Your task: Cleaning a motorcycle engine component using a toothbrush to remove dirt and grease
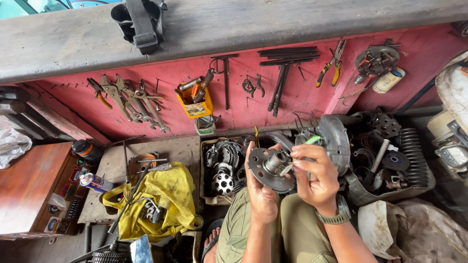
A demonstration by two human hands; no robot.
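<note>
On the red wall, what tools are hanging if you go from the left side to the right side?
Locking pliers and wrenches → yellow holder with tools → long T-handle tool → bundle of black rods → yellow-handled pliers → round metal part with coils.

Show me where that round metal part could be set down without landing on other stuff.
The left hand holds the round metal disc; the right hand works at its hub. Bare patches: the board between yellow cloth and red wall, and the wooden cabinet top at far left. Crowded: the parts box and the tray on the right.
</note>
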